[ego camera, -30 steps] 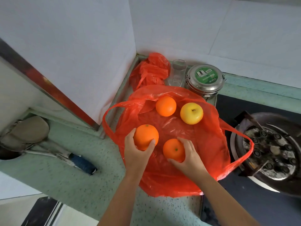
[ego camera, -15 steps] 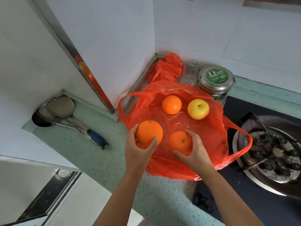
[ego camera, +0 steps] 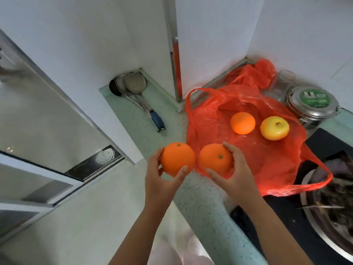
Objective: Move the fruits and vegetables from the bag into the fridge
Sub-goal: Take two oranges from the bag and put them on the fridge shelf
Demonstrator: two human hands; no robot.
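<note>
Left orange (ego camera: 177,158): clear of the red plastic bag (ego camera: 267,161), above the countertop (ego camera: 200,197) front edge; left hand (ego camera: 162,180) cups it, thumb and fingers curled round its sides.
Right orange (ego camera: 215,158): over the bag's front-left edge; right hand (ego camera: 235,175) wraps it from the right.
Handling: firm, round, smooth-skinned, probably moderate weight; broad grip across the widest girth advised.
Left in bag: third orange (ego camera: 242,122) and yellow apple (ego camera: 274,128), apart, toward the rear.

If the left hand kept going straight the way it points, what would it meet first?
Beyond the orange it holds, the left hand likely meets the red bag at its left edge, wall corner behind. Depth is unclear; it may pass above.
</note>
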